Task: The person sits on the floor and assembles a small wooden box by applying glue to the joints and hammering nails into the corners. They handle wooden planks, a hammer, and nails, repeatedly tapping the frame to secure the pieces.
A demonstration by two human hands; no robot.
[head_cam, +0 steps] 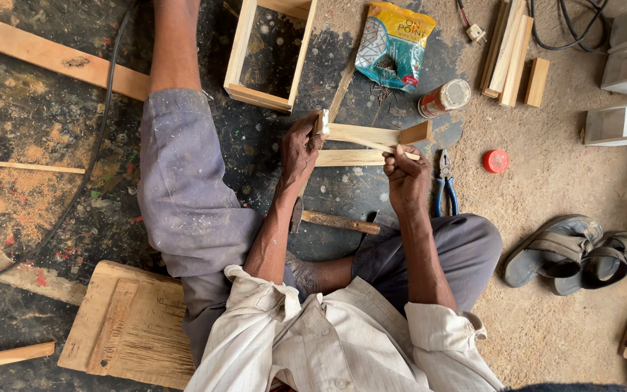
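The person sits on the floor (546, 167), which is dusted with sawdust and flecked with paint. The left hand (300, 145) has its grip closed round the end of a wooden slat (361, 133), pinning it down. A second slat (346, 157) lies just beside it, parallel and nearer the body. The right hand (404, 174) pinches a thin stick (399, 151) between its fingertips, the tip resting across the slats. A hammer (332, 220) lies on the floor between the forearms. Blue-handled pliers (444, 185) sit just right of the right hand. Farther off are an open wooden frame (235, 62), a plastic packet (393, 43), a small jar (444, 98) and a red lid (496, 161)
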